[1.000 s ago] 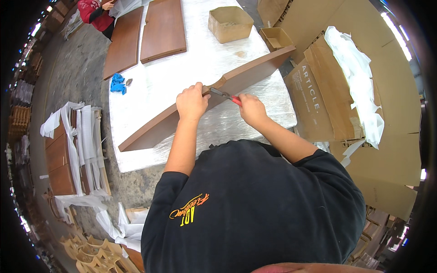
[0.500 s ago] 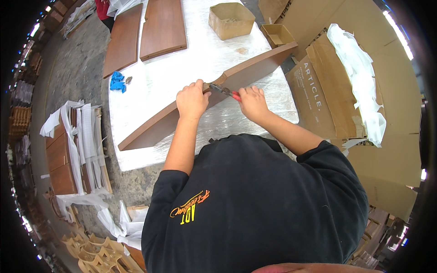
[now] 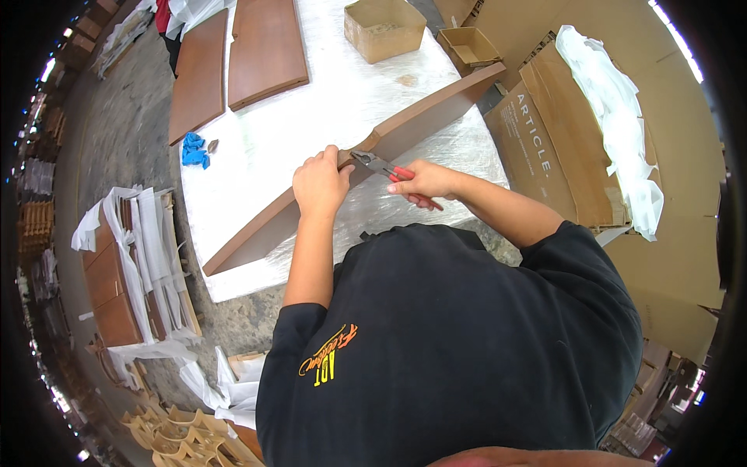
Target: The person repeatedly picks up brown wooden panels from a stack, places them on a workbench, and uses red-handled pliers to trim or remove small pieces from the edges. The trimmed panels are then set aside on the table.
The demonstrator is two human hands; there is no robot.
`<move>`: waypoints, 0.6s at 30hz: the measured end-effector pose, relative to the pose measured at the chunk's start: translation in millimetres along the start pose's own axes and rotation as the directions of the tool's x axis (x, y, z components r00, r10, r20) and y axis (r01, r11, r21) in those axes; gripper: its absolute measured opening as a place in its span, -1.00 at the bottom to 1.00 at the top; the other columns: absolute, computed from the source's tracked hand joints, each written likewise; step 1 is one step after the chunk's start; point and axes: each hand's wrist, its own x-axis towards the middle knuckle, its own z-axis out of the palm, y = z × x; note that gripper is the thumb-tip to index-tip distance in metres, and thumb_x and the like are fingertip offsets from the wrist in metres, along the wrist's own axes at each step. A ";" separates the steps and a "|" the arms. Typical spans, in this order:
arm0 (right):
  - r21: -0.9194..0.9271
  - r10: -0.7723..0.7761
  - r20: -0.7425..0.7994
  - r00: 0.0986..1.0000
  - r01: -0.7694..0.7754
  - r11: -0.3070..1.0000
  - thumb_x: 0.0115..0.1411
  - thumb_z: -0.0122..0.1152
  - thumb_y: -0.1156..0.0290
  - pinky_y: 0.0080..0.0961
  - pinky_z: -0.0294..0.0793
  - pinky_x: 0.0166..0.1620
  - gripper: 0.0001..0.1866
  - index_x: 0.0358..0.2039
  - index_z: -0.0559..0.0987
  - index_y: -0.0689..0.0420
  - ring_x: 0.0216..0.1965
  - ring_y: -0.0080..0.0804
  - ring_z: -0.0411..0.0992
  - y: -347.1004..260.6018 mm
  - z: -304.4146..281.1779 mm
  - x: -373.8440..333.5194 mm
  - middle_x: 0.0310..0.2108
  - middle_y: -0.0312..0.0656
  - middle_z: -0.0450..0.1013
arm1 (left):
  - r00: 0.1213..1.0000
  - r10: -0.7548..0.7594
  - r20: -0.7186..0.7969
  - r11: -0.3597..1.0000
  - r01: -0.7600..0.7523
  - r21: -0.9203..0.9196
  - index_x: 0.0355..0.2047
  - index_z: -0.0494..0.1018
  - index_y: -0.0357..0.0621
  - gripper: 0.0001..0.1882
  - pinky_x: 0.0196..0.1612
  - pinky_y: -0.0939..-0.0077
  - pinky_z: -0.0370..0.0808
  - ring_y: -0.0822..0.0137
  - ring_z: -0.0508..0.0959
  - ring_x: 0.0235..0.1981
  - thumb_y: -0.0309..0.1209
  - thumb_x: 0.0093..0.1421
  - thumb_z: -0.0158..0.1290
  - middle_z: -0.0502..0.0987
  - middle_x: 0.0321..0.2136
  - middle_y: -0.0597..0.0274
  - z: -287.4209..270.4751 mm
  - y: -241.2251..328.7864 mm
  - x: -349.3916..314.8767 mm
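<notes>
A long brown wooden panel (image 3: pixel 412 128) stands on edge, slanting across the white wrapped table (image 3: pixel 253 156), with a notch near the middle of its upper edge. My left hand (image 3: pixel 320 185) is closed over that edge just left of the notch, thumb on the near face. In my right hand (image 3: pixel 426 184) is a pair of pliers (image 3: pixel 377 164) with red handles. Their metal jaws meet the panel's edge beside my left thumb. Whether anything is between the jaws is too small to tell.
Two flat brown panels (image 3: pixel 267 54) lie at the table's far left, near a crumpled blue glove (image 3: pixel 194 151). An open cardboard box (image 3: pixel 384 33) sits at the back. Large cartons (image 3: pixel 537 148) stand at the right. Wrapped panels (image 3: pixel 136 268) are stacked at left.
My right hand has drawn back toward my body and turned, so more of the red handles shows. The pliers' jaws remain by the notch, and my left hand still grips the panel.
</notes>
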 end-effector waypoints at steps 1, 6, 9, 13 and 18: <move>0.103 -0.040 0.038 0.998 0.036 0.994 0.38 0.29 -0.09 -0.43 0.42 -0.63 -0.48 -0.45 0.48 0.13 -0.68 -0.44 0.39 4.3 1.9 4.7 -0.63 -0.26 0.36 | 1.000 -0.002 0.000 1.000 0.002 -0.003 -0.28 0.51 -0.13 -0.64 -0.18 0.11 0.55 0.05 0.67 -0.24 -0.16 0.14 0.37 0.68 -0.35 0.14 -0.6 -0.8 1.4; 0.452 -0.013 0.180 0.984 -0.071 0.889 0.46 0.15 -0.09 -0.45 0.47 -0.61 -0.49 -0.41 0.47 0.11 -0.67 -0.47 0.39 16.9 13.2 20.8 -0.61 -0.27 0.37 | 0.998 0.021 -0.059 0.999 -0.023 -0.036 -0.31 0.51 -0.12 -0.65 -0.18 0.10 0.54 0.04 0.66 -0.26 -0.18 0.12 0.38 0.67 -0.37 0.14 0.9 -6.9 15.9; 0.353 0.064 0.103 0.993 -0.097 0.931 0.51 0.09 -0.04 -0.42 0.56 -0.53 -0.52 -0.35 0.50 0.14 -0.60 -0.44 0.48 6.9 8.4 17.7 -0.55 -0.25 0.43 | 0.998 0.033 -0.059 0.998 -0.036 -0.054 -0.31 0.51 -0.12 -0.66 -0.18 0.11 0.54 0.05 0.66 -0.28 -0.18 0.12 0.38 0.66 -0.39 0.15 5.1 -9.0 27.5; 0.049 0.108 -0.081 0.991 -0.104 0.993 0.52 0.11 0.15 -0.41 0.62 -0.39 -0.66 -0.14 0.56 0.22 -0.47 -0.43 0.60 -23.5 -7.7 6.4 -0.41 -0.19 0.54 | 0.999 0.033 -0.041 0.998 -0.035 -0.044 -0.30 0.52 -0.11 -0.66 -0.18 0.12 0.53 0.05 0.65 -0.29 -0.18 0.12 0.38 0.65 -0.41 0.16 9.9 -7.5 38.9; -0.301 -0.010 -0.184 0.983 -0.047 0.952 0.46 0.17 0.25 -0.25 0.61 -0.22 -0.70 -0.04 0.57 0.26 -0.34 -0.12 0.63 -57.4 -12.4 -4.5 -0.31 0.02 0.61 | 0.999 0.008 -0.049 1.000 -0.009 -0.026 -0.31 0.51 -0.10 -0.67 -0.18 0.14 0.52 0.08 0.64 -0.28 -0.19 0.12 0.37 0.65 -0.40 0.18 8.8 -2.9 39.1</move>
